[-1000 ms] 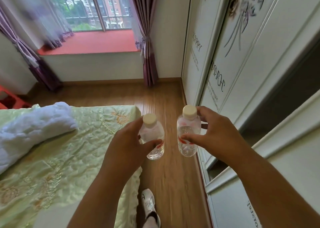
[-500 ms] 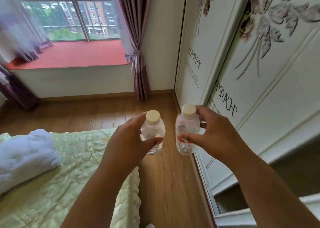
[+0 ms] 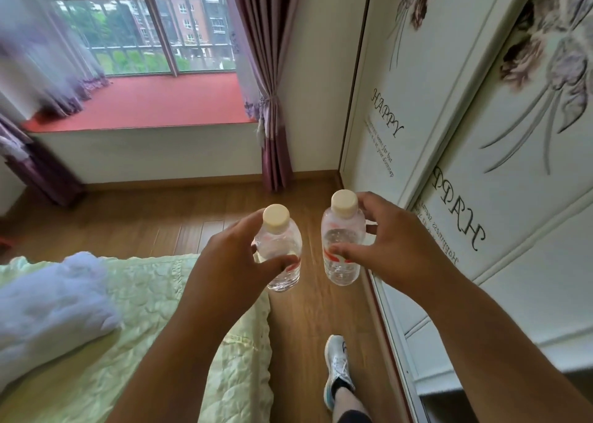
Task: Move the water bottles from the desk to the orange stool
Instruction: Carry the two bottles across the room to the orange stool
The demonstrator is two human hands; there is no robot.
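Two small clear water bottles with cream caps and red-and-white labels are held upright in front of me, above the wooden floor. My left hand (image 3: 231, 259) grips the left bottle (image 3: 280, 246) around its body. My right hand (image 3: 390, 246) grips the right bottle (image 3: 341, 239) from the right side, thumb across the label. The bottles stand side by side with a narrow gap between them. Neither the desk nor the orange stool is clearly in view; only a sliver of something orange-red (image 3: 4, 241) shows at the far left edge.
A bed with a pale green quilt (image 3: 154, 310) and a white fluffy blanket (image 3: 48, 307) fills the lower left. A white wardrobe with flower prints (image 3: 465, 165) lines the right. A strip of wooden floor (image 3: 308, 326) runs between them toward a red window seat (image 3: 150, 101) and purple curtains (image 3: 272, 101). My white shoe (image 3: 337, 365) is on the floor.
The view has moved forward along the aisle toward the window and tilted down a little, bringing my shoe into sight. Both hands keep the bottles in the same hold.
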